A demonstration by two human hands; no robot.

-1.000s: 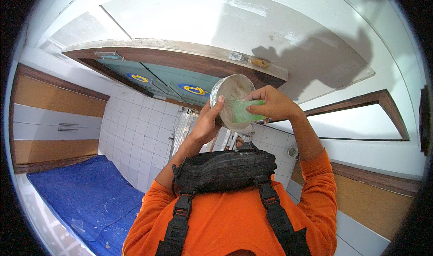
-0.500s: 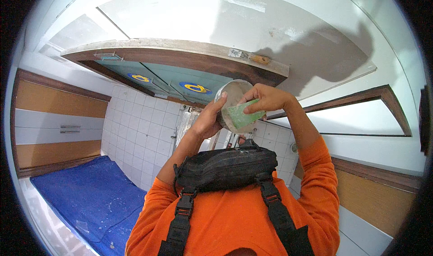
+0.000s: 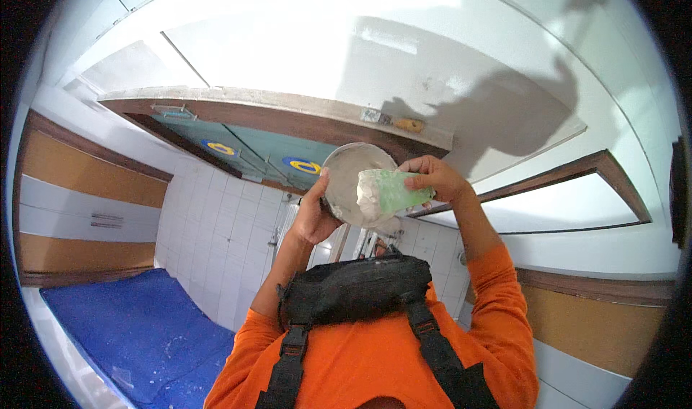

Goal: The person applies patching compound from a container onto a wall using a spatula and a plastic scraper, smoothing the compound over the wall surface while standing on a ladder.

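My left hand [image 3: 316, 214] grips a round, putty-stained bowl [image 3: 341, 182] by its left rim, thumb on the edge. My right hand [image 3: 436, 178] is closed on a translucent green flat spreader [image 3: 395, 196], held over the bowl's right half with a thick lump of pale putty [image 3: 369, 192] on its left end. Beyond the bowl, a putty knife with a wooden handle [image 3: 408, 125] lies on the pale ledge [image 3: 288, 106].
Teal panels [image 3: 249, 149] with yellow-and-blue markings sit in a brown frame ahead. A white tiled floor [image 3: 216, 229] lies below, with metal pieces [image 3: 364, 242]. A blue sheet [image 3: 137, 322] is at lower left. Wood-and-white cabinets [image 3: 86, 171] stand at both sides. A black pouch [image 3: 353, 286] hangs on my chest.
The bowl and my hands sit lower in the view. The green spreader has turned and moved toward the bowl's rim, and now shows a heap of pale putty on it.
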